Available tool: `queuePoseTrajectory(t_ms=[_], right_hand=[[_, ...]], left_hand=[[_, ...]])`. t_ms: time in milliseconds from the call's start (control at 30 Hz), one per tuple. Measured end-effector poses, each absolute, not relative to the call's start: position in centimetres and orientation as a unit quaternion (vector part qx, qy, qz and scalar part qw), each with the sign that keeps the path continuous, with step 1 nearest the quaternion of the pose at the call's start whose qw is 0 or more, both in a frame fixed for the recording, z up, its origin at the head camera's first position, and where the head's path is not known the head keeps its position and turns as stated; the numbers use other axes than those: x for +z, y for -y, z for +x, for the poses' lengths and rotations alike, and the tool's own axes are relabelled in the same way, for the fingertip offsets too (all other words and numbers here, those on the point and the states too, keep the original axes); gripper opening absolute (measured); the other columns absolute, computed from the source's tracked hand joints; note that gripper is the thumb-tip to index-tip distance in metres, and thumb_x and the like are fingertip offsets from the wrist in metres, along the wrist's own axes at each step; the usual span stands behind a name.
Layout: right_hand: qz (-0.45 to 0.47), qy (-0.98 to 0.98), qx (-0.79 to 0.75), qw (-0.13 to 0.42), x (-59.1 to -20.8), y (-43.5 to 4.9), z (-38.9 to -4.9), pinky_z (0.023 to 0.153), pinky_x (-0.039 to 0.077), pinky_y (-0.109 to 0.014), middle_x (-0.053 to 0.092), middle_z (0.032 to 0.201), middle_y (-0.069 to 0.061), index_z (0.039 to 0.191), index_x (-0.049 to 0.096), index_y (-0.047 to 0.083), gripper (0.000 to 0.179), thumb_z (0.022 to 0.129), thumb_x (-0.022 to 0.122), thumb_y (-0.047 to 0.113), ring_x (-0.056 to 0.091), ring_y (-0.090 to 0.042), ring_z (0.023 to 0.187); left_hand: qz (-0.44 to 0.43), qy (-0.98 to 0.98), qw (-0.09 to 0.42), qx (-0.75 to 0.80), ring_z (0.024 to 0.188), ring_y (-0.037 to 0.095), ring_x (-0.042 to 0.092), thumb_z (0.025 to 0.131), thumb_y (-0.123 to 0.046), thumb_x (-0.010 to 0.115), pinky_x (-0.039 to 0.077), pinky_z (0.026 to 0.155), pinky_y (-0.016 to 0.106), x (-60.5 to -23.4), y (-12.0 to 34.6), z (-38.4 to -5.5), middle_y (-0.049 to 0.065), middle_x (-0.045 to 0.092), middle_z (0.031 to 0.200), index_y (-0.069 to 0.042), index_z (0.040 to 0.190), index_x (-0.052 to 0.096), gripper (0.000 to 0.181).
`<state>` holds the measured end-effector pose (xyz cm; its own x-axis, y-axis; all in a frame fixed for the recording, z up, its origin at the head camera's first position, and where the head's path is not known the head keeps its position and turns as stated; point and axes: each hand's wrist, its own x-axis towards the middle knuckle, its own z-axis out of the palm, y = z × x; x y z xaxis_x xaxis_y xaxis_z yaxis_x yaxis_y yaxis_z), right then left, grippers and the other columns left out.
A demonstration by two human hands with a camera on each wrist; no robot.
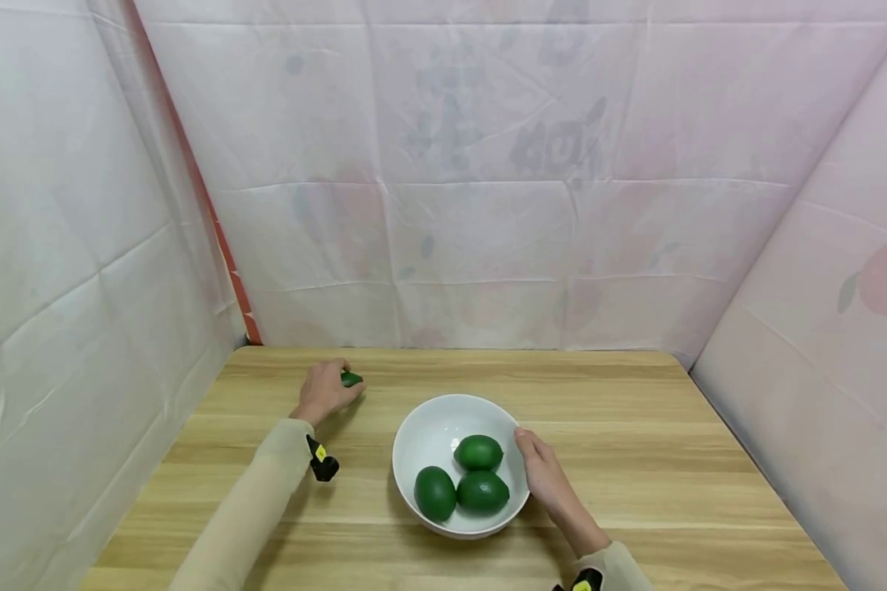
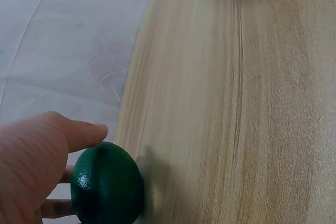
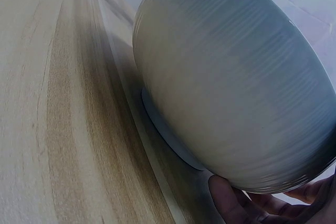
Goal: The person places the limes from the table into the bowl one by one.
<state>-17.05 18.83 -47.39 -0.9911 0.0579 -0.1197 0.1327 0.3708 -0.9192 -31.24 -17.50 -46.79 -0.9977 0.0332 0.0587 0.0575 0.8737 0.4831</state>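
Near the back left of the table, my left hand (image 1: 324, 396) grips a dark green lime (image 1: 351, 380), thumb on one side and fingers curled round the other. In the left wrist view this lime (image 2: 107, 184) looks smooth and egg-shaped, close over the wood. A white bowl (image 1: 430, 428) stands on the table in front of me with three similar limes (image 1: 483, 492) lying in it. My right hand (image 1: 550, 484) holds the bowl's right side, thumb at the rim. From the right wrist, the bowl's outer wall (image 3: 226, 77) fills the view, with curled fingers (image 3: 226, 200) against it.
The wooden table (image 1: 636, 427) has a light grain, and its back edge meets a hanging white cloth (image 1: 473, 238) with faded prints. More cloth hangs at the left (image 1: 66, 271) and right (image 1: 843, 369) sides. A red strip (image 1: 222, 238) runs down the back left corner.
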Motion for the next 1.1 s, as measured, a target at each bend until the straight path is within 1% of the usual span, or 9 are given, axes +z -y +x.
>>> queuePoseTrajectory(t_ms=[133, 233, 333, 400, 567, 700, 800, 967, 1100], right_hand=[[0.057, -0.827, -0.558, 0.035, -47.53, -18.90, -17.10, 0.108, 0.048, -0.044, 0.055, 0.146, -0.024, 0.146, 0.049, -0.002, 0.058, 0.112, 0.028, 0.041, 0.055, -0.031, 0.132], [0.057, -0.827, -0.558, 0.036, -47.53, -18.95, -17.13, 0.107, 0.049, -0.044, 0.054, 0.146, -0.024, 0.146, 0.049, -0.001, 0.058, 0.112, 0.028, 0.041, 0.055, -0.031, 0.131], [0.056, -0.828, -0.556, 0.036, -47.49, -19.01, -17.15, 0.106, 0.049, -0.042, 0.054, 0.146, -0.023, 0.147, 0.049, -0.001, 0.058, 0.112, 0.028, 0.041, 0.056, -0.030, 0.130], [0.055, -0.827, -0.557, 0.039, -47.48, -19.05, -17.17, 0.102, 0.052, -0.040, 0.056, 0.144, -0.024, 0.146, 0.049, -0.001, 0.059, 0.112, 0.028, 0.042, 0.059, -0.029, 0.126], [0.054, -0.826, -0.560, 0.041, -47.61, -19.06, -17.24, 0.097, 0.055, -0.039, 0.057, 0.142, -0.024, 0.147, 0.049, -0.001, 0.059, 0.112, 0.028, 0.041, 0.062, -0.028, 0.121], [0.054, -0.829, -0.555, 0.042, -47.58, -18.94, -17.23, 0.101, 0.052, -0.041, 0.056, 0.144, -0.023, 0.147, 0.048, -0.001, 0.059, 0.112, 0.027, 0.042, 0.060, -0.028, 0.125], [0.056, -0.831, -0.552, 0.045, -47.48, -18.87, -17.16, 0.102, 0.052, -0.040, 0.057, 0.143, -0.022, 0.147, 0.049, 0.000, 0.059, 0.112, 0.027, 0.043, 0.059, -0.028, 0.125], [0.058, -0.828, -0.556, 0.046, -47.50, -18.81, -17.21, 0.091, 0.054, -0.032, 0.060, 0.137, -0.021, 0.145, 0.051, 0.001, 0.058, 0.112, 0.028, 0.042, 0.063, -0.024, 0.116], [0.057, -0.826, -0.559, 0.045, -47.54, -18.81, -17.25, 0.090, 0.054, -0.031, 0.061, 0.136, -0.021, 0.144, 0.051, 0.000, 0.057, 0.112, 0.028, 0.041, 0.063, -0.024, 0.114]], left_hand=[[-0.021, 0.967, 0.021, -0.252, 0.100, 0.035, 0.060, 0.090, -0.035, 0.073, 0.053, 0.075, 0.042, -46.99, 17.44, -31.20, 0.022, 0.067, 0.114, -0.003, 0.126, 0.063, 0.049], [-0.024, 0.967, 0.027, -0.250, 0.103, 0.037, 0.059, 0.089, -0.035, 0.075, 0.053, 0.077, 0.044, -47.13, 17.41, -31.22, 0.023, 0.067, 0.115, -0.004, 0.125, 0.064, 0.049], [-0.028, 0.968, 0.032, -0.248, 0.104, 0.037, 0.058, 0.088, -0.034, 0.076, 0.053, 0.078, 0.045, -47.18, 17.38, -31.19, 0.023, 0.066, 0.115, -0.004, 0.123, 0.064, 0.048], [-0.028, 0.968, 0.033, -0.247, 0.105, 0.038, 0.058, 0.088, -0.033, 0.076, 0.053, 0.078, 0.046, -47.19, 17.38, -31.14, 0.023, 0.066, 0.115, -0.004, 0.123, 0.064, 0.047], [-0.026, 0.969, 0.028, -0.243, 0.109, 0.040, 0.057, 0.088, -0.033, 0.077, 0.052, 0.081, 0.048, -47.19, 17.26, -31.04, 0.024, 0.065, 0.118, -0.004, 0.125, 0.064, 0.048], [-0.023, 0.969, 0.028, -0.243, 0.111, 0.041, 0.056, 0.087, -0.031, 0.078, 0.053, 0.082, 0.050, -47.38, 17.18, -30.97, 0.023, 0.064, 0.118, -0.005, 0.124, 0.063, 0.048], [-0.023, 0.970, 0.027, -0.241, 0.112, 0.041, 0.056, 0.086, -0.030, 0.079, 0.053, 0.084, 0.051, -47.55, 17.16, -30.86, 0.023, 0.063, 0.118, -0.005, 0.125, 0.062, 0.049], [-0.022, 0.970, 0.026, -0.239, 0.114, 0.041, 0.055, 0.086, -0.028, 0.080, 0.054, 0.086, 0.053, -47.57, 17.16, -30.78, 0.022, 0.062, 0.120, -0.006, 0.126, 0.062, 0.049], [-0.023, 0.971, 0.032, -0.236, 0.113, 0.041, 0.056, 0.086, -0.027, 0.080, 0.054, 0.087, 0.054, -47.71, 17.17, -30.78, 0.022, 0.063, 0.119, -0.006, 0.124, 0.063, 0.046]])
